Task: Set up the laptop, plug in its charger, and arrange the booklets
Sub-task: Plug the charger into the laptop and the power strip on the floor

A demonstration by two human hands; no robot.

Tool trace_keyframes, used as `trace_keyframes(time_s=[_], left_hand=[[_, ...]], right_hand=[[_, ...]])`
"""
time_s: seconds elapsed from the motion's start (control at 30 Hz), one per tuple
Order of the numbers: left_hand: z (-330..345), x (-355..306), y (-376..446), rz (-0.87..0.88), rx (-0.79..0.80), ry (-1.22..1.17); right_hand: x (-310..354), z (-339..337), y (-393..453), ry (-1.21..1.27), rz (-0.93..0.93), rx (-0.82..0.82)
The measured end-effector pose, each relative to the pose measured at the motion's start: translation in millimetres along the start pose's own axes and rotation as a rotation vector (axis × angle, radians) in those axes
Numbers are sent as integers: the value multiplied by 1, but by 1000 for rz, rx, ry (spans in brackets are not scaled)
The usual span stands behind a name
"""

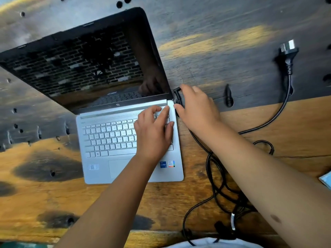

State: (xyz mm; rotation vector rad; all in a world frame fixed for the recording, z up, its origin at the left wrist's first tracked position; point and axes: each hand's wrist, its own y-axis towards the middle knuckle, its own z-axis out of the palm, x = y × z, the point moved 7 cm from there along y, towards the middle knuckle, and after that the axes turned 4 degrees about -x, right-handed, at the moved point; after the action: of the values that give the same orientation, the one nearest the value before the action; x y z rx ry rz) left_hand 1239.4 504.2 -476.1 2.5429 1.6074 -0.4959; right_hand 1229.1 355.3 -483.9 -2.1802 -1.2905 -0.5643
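A silver laptop (100, 140) lies open on the wooden table (44, 197), its dark screen (86, 65) tilted back. My left hand (154, 133) rests flat on the right side of the keyboard, fingers spread. My right hand (195, 108) is at the laptop's rear right corner, fingers closed on the black charger connector (177, 93). The charger cable (213, 169) runs from under that hand into a loose tangle at the right. Its wall plug (288, 56) lies loose on the table at the far right. A pale blue booklet corner (326, 179) shows at the right edge.
The table top is dark and charred at the back, yellow-brown in front, with knots and holes. A long dark slot (229, 95) lies right of my right hand. White clothing (211, 243) shows at the bottom edge.
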Motion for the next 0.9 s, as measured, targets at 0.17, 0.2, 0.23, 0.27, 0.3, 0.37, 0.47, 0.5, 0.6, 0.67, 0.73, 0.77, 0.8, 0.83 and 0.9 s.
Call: trace_keyframes(time_s=[0.17, 0.2, 0.23, 0.27, 0.3, 0.37, 0.47, 0.5, 0.6, 0.67, 0.73, 0.77, 0.8, 0.83, 0.9], left_hand=[[-1, -1, 1, -23, 8, -25], [-1, -1, 1, -27, 9, -27], [-1, -1, 0, -30, 11, -30], [-1, -1, 0, -34, 14, -33], [-1, -2, -1, -37, 15, -35], [-1, -2, -1, -36, 15, -35], [-2, -1, 0, -30, 14, -26], [-2, -1, 1, -27, 10, -25], [-3, 0, 2, -3, 0, -20], [-2, 0, 2, 17, -6, -15], [-2, 1, 2, 28, -10, -11], [-1, 1, 2, 30, -11, -13], [-1, 2, 2, 28, -11, -16], [-1, 2, 2, 26, -13, -18], [0, 3, 2, 28, -21, -11]], right_hand=[[10, 0, 15, -202, -66, 121], [10, -2, 15, -221, -72, 127], [10, -5, 14, -235, -80, 124], [8, -8, 13, -241, -85, 118], [5, -10, 12, -231, -87, 113], [-3, -12, 9, -163, -79, 106], [-11, -17, 0, 36, -51, 58], [-13, -17, -3, 90, -22, 38], [-25, -6, -8, 230, 149, 77], [-30, 4, -10, 401, 293, 119], [-30, 7, -11, 480, 360, 94], [-30, 9, -12, 499, 391, 73], [-30, 10, -14, 525, 428, 49], [-30, 12, -16, 554, 469, 26], [-32, 14, -19, 581, 534, -31]])
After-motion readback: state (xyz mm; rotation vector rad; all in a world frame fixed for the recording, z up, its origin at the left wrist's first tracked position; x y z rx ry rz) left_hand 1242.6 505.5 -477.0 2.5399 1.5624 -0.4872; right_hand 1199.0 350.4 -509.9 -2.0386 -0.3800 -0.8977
